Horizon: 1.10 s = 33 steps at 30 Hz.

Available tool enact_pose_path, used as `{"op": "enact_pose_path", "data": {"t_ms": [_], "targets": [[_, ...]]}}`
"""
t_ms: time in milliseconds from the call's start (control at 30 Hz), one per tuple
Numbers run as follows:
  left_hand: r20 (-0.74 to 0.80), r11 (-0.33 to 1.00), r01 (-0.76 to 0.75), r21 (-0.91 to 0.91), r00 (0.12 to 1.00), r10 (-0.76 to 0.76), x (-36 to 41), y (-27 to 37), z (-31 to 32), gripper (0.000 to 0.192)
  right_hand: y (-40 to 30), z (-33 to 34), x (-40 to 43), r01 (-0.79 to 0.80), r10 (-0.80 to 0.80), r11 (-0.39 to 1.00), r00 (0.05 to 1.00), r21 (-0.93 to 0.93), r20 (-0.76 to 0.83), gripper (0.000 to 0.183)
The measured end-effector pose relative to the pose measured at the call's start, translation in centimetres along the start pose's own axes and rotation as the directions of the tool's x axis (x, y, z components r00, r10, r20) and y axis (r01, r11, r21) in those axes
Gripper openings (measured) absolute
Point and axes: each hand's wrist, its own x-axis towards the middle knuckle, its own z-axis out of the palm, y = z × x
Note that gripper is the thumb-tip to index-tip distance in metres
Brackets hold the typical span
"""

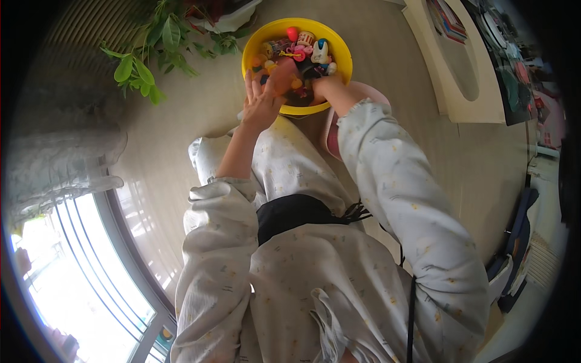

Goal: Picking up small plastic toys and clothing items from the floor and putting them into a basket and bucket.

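A round yellow bucket (343,50) full of small toys stands on the floor before me. My left hand (263,105) is at its near left rim, fingers spread. Against those fingers is a blurred, reddish see-through piece (285,75); whether I grip it cannot be made out. My right hand (323,87) reaches over the near right rim into the toys, its fingertips hidden. Around the hands lie a white toy with a blue top (320,52), a red-and-white striped cup (306,38), a pink-red egg-shaped piece (292,32) and a yellow stick-like piece (290,54).
A pink container (333,136) stands right of the bucket, partly behind my right sleeve. Leafy plants (145,68) hang at the upper left. A cream-coloured cabinet (454,68) holding books (447,20) is at the right. A bright window (91,272) lies lower left.
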Motion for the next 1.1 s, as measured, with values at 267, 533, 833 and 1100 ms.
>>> {"op": "enact_pose_path", "data": {"t_ms": [267, 533, 833, 1100], "targets": [[-0.032, 1.000, -0.008, -0.001, 0.999, 0.008, -0.5, -0.9, 0.0, 0.064, -1.0, 0.7, 1.5, 0.239, -0.247, 0.953, 0.969, 0.183, 0.019, 0.062], [-0.007, 0.992, -0.042, -0.117, 0.999, 0.042, 0.2, 0.2, 0.3, 0.068, 0.4, -0.3, -0.7, 0.576, -0.526, 0.755, 0.817, 0.314, -0.236, 0.040], [-0.021, 0.999, -0.012, -0.050, 1.000, 0.011, -0.2, -0.4, 0.2, 0.066, -2.6, 0.5, 0.5, 0.553, -0.560, 0.638, 0.811, 0.536, -0.171, 0.028], [-0.019, 0.999, -0.014, -0.040, 1.000, 0.013, 0.2, 0.5, 0.2, 0.065, -4.0, 0.4, 3.0, 0.284, -0.364, 0.863, 0.923, 0.418, 0.125, 0.031]]}}
